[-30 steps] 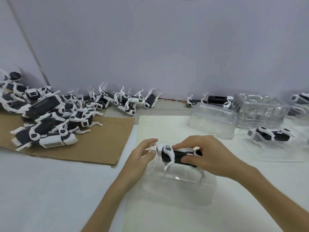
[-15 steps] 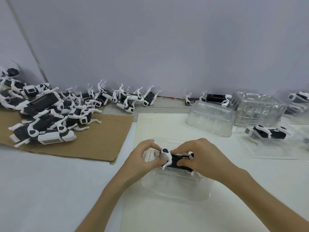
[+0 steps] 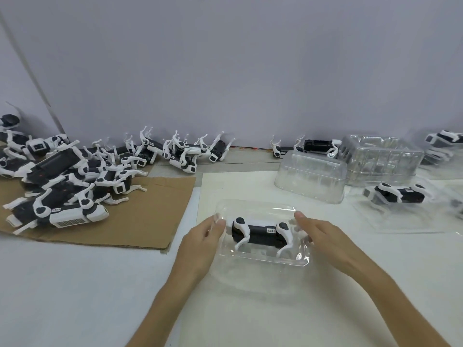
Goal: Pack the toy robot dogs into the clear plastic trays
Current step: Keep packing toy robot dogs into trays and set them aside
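Note:
A black and white toy robot dog (image 3: pixel 260 232) lies on its side in a clear plastic tray (image 3: pixel 263 261) in front of me. My left hand (image 3: pixel 200 244) is at the tray's left end, its straight fingertips touching the rim. At the tray's right end my right hand (image 3: pixel 325 239) has its thumb raised over the rim and its fingers relaxed beside the dog's rear leg. Neither hand holds the dog.
Several loose robot dogs (image 3: pixel 62 186) are heaped on brown cardboard (image 3: pixel 150 221) at the left and along the wall. An upturned clear tray (image 3: pixel 310 180) and a stack of trays (image 3: pixel 380 159) stand behind. Another dog (image 3: pixel 398 195) lies in a tray at the right.
Both hands pressed the dog down into the tray, then let go and moved apart to the tray's two ends. The dog now lies seated in the tray.

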